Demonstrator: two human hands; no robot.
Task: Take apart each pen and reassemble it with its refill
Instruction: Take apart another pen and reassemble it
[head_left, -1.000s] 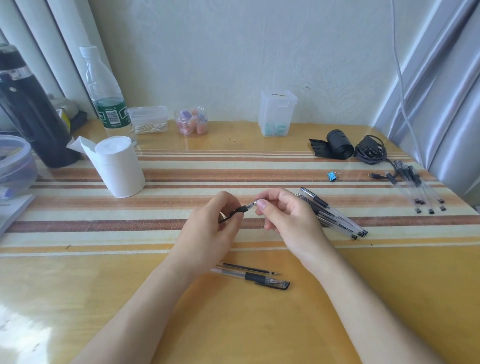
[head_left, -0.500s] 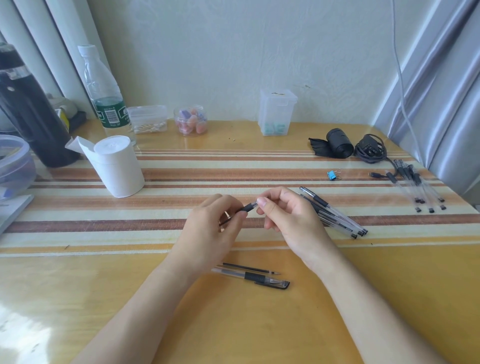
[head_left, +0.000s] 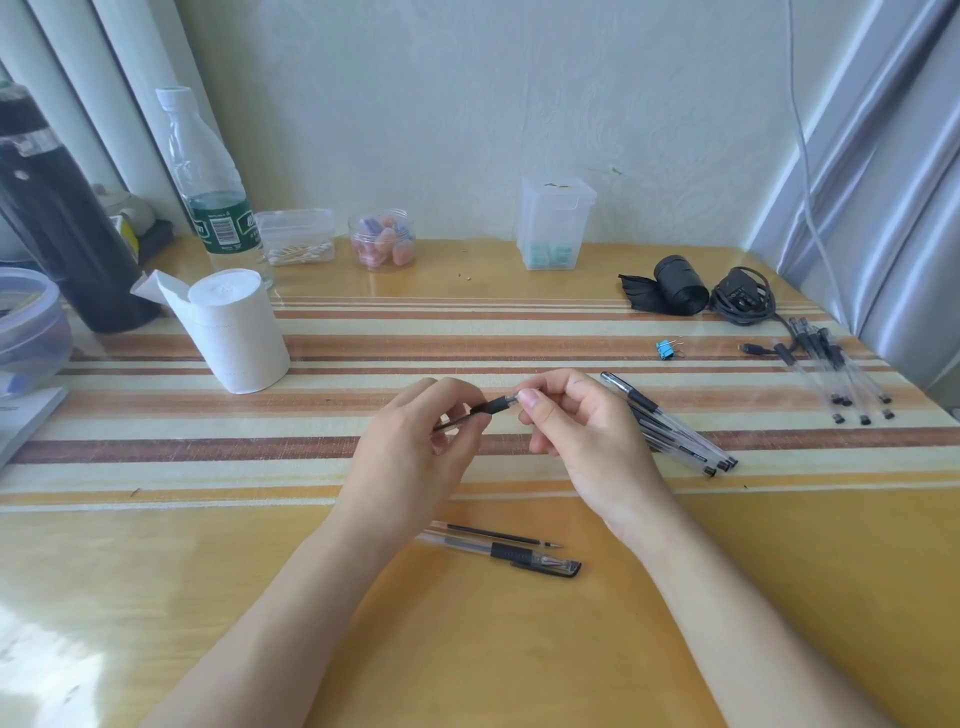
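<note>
above the middle of the worktop the left hand has its grip closed round the pen while the right hand pinches its tip end, so a jerky twist could drop a loosened part, letting it roll away.

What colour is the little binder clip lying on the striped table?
Blue, with silver wire handles: the binder clip shows in the head view, the only one.

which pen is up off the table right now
The pen pinched between the left hand and right hand, with one end in each; the rest lie flat on the table.
</note>
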